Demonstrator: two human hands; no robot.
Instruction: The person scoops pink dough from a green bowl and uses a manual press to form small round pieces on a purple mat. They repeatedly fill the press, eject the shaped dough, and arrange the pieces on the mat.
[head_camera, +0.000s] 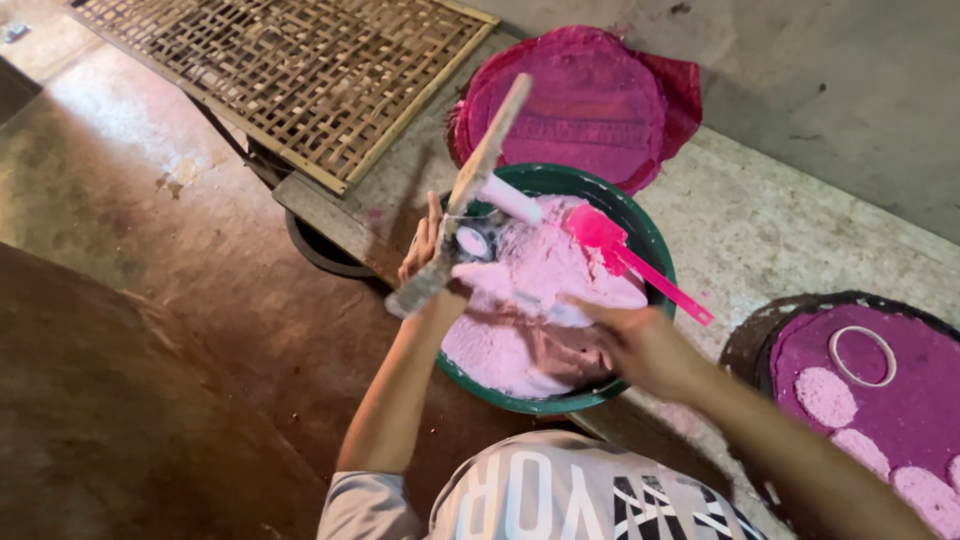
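Both hands (430, 250) partly behind wooden stick (470, 185).

Concrete ledge (770, 225) — green basin (655, 245), bamboo rack (300, 70)

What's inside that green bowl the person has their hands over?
The green bowl holds pale pink powder heaped high, with a pink scoop lying on it. The powder hides the bowl's bottom, and the right hand covers part of the near side.

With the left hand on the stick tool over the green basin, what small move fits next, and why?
Probably lower the stick tool into the pink powder: the left hand holds it tilted above the green basin, while the right hand rests in the powder near the pink scoop.
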